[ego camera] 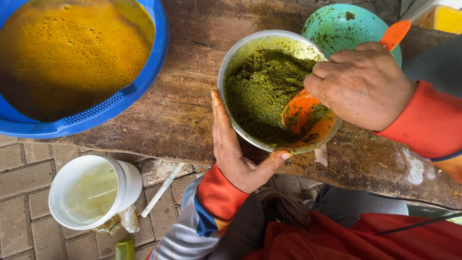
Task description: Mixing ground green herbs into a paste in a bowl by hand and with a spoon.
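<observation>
I'm scooping: right hand point(362, 85) fingers closed around orange spoon point(308, 115), digging green paste point(262, 91) in metal bowl point(240, 50) on worktop point(178, 110). Left hand point(231, 149) is cupping the bowl's rim, open. Next probably needs a level lift.

Far left of the grip, a blue plastic basin point(139, 84) of frothy orange-yellow liquid sits on the worn wooden bench point(178, 115). Just behind the grip lies a smeared teal bowl point(337, 24). Below-left, on the brick floor point(24, 163), stands a white bucket point(130, 185) beside a white stick point(161, 190).
</observation>
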